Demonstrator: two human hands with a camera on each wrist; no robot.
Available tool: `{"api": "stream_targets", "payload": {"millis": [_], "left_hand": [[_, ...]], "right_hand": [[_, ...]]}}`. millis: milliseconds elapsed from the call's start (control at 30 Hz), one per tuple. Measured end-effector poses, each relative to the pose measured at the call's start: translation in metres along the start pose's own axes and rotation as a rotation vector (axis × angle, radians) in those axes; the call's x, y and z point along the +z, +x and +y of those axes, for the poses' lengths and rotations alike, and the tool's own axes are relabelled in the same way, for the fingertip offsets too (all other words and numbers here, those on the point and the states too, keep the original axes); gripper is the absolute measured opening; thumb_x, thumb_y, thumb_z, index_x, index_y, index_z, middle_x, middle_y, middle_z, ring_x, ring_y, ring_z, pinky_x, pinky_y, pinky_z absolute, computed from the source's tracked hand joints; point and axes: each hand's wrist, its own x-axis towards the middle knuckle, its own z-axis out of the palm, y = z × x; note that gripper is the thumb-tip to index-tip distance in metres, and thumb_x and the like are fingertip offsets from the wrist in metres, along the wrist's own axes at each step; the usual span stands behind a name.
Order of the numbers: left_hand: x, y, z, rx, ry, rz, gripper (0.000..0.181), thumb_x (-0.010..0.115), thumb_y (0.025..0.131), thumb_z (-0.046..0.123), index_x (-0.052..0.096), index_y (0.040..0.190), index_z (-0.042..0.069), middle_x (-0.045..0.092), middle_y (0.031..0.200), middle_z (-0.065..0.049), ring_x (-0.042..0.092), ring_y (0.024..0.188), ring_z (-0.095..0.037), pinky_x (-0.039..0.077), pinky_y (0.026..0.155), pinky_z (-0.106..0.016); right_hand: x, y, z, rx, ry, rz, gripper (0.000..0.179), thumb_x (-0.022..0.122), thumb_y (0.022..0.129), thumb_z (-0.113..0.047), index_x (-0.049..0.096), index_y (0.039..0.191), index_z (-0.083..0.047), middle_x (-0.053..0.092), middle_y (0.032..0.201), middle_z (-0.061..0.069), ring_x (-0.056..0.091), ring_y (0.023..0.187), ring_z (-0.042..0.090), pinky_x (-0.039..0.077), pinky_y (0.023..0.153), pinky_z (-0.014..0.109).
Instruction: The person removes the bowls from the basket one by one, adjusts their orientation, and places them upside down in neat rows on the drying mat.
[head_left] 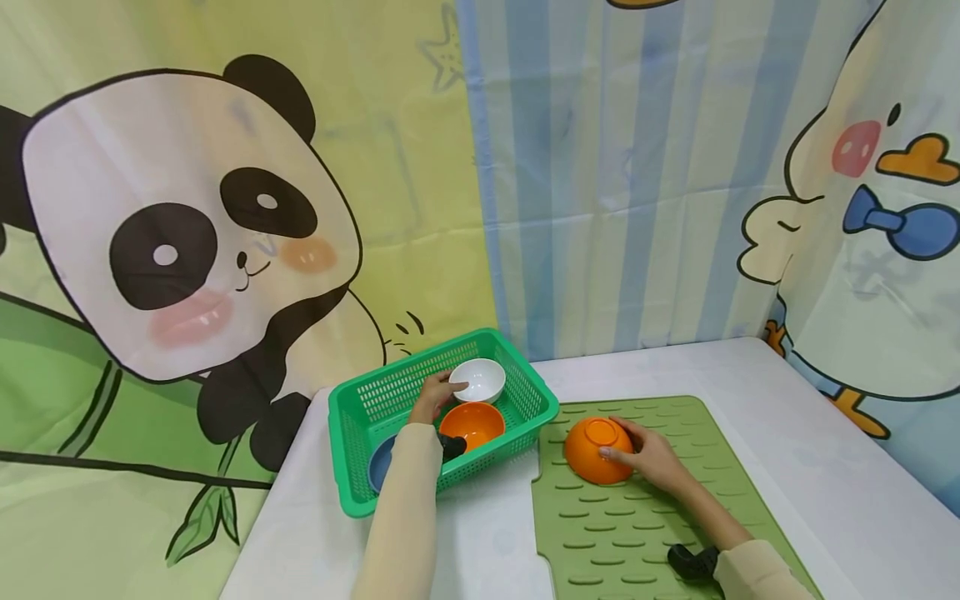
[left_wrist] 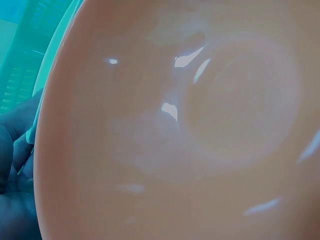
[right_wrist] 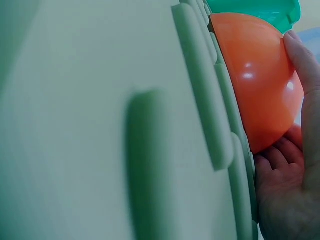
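On green mat (head_left: pixel 607 515), right hand (head_left: pixel 657 457) grips orange bowl (head_left: pixel 589 454) (inverted); left hand (head_left: pixel 434 395) pinches white bowl (head_left: pixel 482 382).

White bowl (head_left: pixel 480 382): round, smooth, mouth up. Just below centre of the head view, toward the right end of the green basket (head_left: pixel 480 468). Pinched at left side of rim by left hand (head_left: pixel 435 396), thumb over the inside.

Inverted orange bowl (head_left: pixel 596 458): glossy, foot ring uppermost, mouth down on the green mat (head_left: pixel 600 546), lower right of centre. Gripped on right side by right hand (head_left: pixel 656 457), thumb on outer wall. Side-on at upper right of the right wrist view.

Upright orange bowl (head_left: pixel 474 423): just below the white one in frame; shiny interior across most of the left wrist view.
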Motion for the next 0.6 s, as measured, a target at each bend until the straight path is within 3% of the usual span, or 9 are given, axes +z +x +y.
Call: {"api": "stream_targets", "payload": {"millis": [133, 233, 367, 467, 600], "left_hand": [[-0.0007, -0.0014, 0.0009, -0.011, -0.015, -0.015, 0.055, 0.066, 0.084, 0.004, 0.045, 0.135, 0.0, 0.047, 0.132, -0.022, 0.055, 0.107, -0.032, 0.05, 0.084, -0.035], [-0.0016, -0.0025, 0.0013, -0.019, -0.008, -0.015, 0.053, 0.064, 0.086, 0.003, 0.045, 0.136, 0.003, 0.048, 0.131, -0.021, 0.06, 0.089, -0.026, 0.052, 0.074, -0.027], [-0.0027, -0.0034, 0.0018, -0.041, 0.016, -0.012, 0.051, 0.062, 0.088, 0.007, 0.046, 0.137, 0.008, 0.05, 0.13, -0.018, 0.052, 0.065, -0.015, 0.045, 0.058, -0.02], [-0.0031, -0.0022, 0.0019, -0.048, -0.01, -0.018, 0.051, 0.06, 0.089, 0.007, 0.045, 0.137, 0.007, 0.049, 0.131, -0.019, 0.055, 0.066, -0.014, 0.047, 0.058, -0.019], [-0.0033, 0.0028, 0.0005, -0.05, -0.074, -0.013, 0.049, 0.06, 0.089, 0.004, 0.046, 0.136, 0.006, 0.049, 0.13, -0.021, 0.064, 0.082, -0.021, 0.053, 0.064, -0.024]], "right_hand": [[0.0005, 0.0002, 0.0009, 0.0, 0.019, -0.002, 0.078, 0.074, 0.077, -0.038, 0.041, 0.139, -0.004, 0.05, 0.129, 0.022, 0.053, 0.111, 0.032, 0.05, 0.082, 0.031], [0.0008, 0.0002, 0.0014, 0.0, 0.029, -0.001, 0.078, 0.074, 0.076, -0.037, 0.041, 0.138, -0.004, 0.05, 0.128, 0.021, 0.054, 0.111, 0.031, 0.05, 0.081, 0.03], [0.0007, -0.0004, 0.0007, -0.007, 0.025, 0.0, 0.076, 0.074, 0.077, -0.036, 0.041, 0.138, -0.003, 0.051, 0.126, 0.022, 0.054, 0.109, 0.032, 0.05, 0.08, 0.029], [0.0004, -0.001, -0.0011, -0.004, 0.017, 0.007, 0.076, 0.074, 0.077, -0.035, 0.042, 0.138, -0.003, 0.052, 0.126, 0.022, 0.055, 0.108, 0.031, 0.051, 0.079, 0.029], [0.0001, -0.0018, -0.003, -0.012, 0.001, 0.014, 0.075, 0.073, 0.078, -0.036, 0.042, 0.138, -0.003, 0.052, 0.126, 0.022, 0.055, 0.109, 0.031, 0.05, 0.08, 0.03]]}}
